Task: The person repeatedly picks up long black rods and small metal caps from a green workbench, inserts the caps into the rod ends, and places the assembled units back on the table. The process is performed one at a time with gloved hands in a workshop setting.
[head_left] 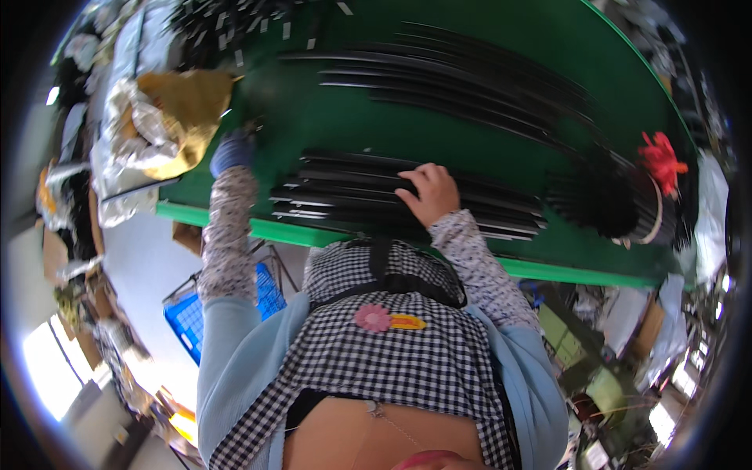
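My left hand (233,154), in a bluish-purple glove, is stretched out over the green table next to a yellow-brown bag (196,110). Its fingers are blurred, and small pale or brassy bits (254,125) show just beyond them, too small to name. My bare right hand (432,193) rests with fingers apart on or just above a row of long black strips (352,178) lying along the table's near edge. Further away lies a second bunch of long black strips (454,74), running obliquely to the right.
The green table (266,94) has a raised light-green edge near me. At its far left lies a pile of black pieces with pale ends (235,19). A dark bristly bundle (599,200) and a red glove (663,163) are on the right. A blue crate (186,321) stands below left.
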The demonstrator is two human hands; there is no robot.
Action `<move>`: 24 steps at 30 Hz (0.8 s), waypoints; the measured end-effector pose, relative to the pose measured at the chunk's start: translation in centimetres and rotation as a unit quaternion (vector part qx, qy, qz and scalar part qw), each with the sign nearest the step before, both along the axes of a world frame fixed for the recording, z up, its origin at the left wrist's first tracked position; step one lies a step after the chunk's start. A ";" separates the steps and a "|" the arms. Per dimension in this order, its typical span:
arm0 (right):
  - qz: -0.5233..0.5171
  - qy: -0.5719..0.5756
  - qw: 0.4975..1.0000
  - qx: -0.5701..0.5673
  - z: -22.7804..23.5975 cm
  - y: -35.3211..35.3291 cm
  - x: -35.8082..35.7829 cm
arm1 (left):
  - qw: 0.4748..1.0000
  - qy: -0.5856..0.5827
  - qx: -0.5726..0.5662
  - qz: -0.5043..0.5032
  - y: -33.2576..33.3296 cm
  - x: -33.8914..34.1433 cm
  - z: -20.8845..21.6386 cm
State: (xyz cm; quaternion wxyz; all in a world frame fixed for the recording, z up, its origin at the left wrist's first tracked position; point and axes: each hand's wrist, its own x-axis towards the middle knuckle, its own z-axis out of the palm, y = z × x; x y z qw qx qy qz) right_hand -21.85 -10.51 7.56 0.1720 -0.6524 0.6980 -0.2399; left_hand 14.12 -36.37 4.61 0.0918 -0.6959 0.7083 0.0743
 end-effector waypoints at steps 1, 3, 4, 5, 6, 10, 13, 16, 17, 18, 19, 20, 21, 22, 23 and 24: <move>-0.009 -0.004 1.000 0.001 0.1 0.1 0.1 | 1.000 0.009 -0.001 -0.001 0.7 -1.3 1.8; -0.028 -0.017 0.999 -0.041 0.6 0.1 0.7 | 1.000 -0.008 0.013 -0.025 1.3 -1.9 3.5; -0.036 -0.044 0.997 -0.057 1.0 0.0 1.2 | 0.999 -0.011 0.028 -0.032 1.2 -1.4 3.3; -0.047 -0.072 0.991 -0.104 1.2 -0.4 1.8 | 0.999 0.006 0.001 -0.049 1.3 -1.7 3.5; -0.046 -0.118 0.989 -0.081 1.7 -0.3 2.3 | 0.997 0.066 -0.004 -0.034 2.1 -2.1 3.6; -0.045 -0.483 0.872 0.071 3.4 -0.7 5.0 | 0.779 0.603 0.165 0.053 9.5 -8.5 7.9; -0.077 -0.687 0.714 0.114 3.8 -1.6 6.4 | 0.706 0.678 0.176 -0.108 15.1 -13.1 9.1; -0.138 -0.746 0.641 0.116 4.6 -1.7 6.1 | 0.698 0.691 0.038 -0.184 16.8 -15.7 8.5; -0.122 -0.779 0.609 0.087 4.4 -1.4 5.5 | 0.721 0.661 0.021 -0.207 17.0 -16.3 9.1; -0.154 -0.760 0.627 0.074 4.5 -1.3 5.1 | 0.731 0.653 0.039 -0.196 17.1 -16.7 9.0; -0.184 -0.740 0.644 0.063 5.0 -1.2 4.8 | 0.741 0.644 0.055 -0.183 17.4 -17.0 8.8; -0.195 -0.712 0.675 0.013 5.1 -1.1 4.6 | 0.722 0.669 0.139 -0.107 17.8 -17.0 8.2; -0.191 -0.704 0.683 -0.029 4.8 -1.3 4.3 | 0.672 0.704 0.229 -0.039 17.6 -16.8 8.4; -0.179 -0.608 0.772 -0.041 5.0 -1.2 3.7 | 0.609 0.727 0.316 0.030 17.3 -16.9 9.4; -0.161 -0.502 0.848 -0.053 5.4 -1.1 3.0 | 0.536 0.739 0.396 0.098 17.0 -17.0 10.0; -0.113 -0.381 0.913 -0.095 6.1 -1.3 2.3 | 0.507 0.742 0.426 0.109 16.8 -17.0 10.1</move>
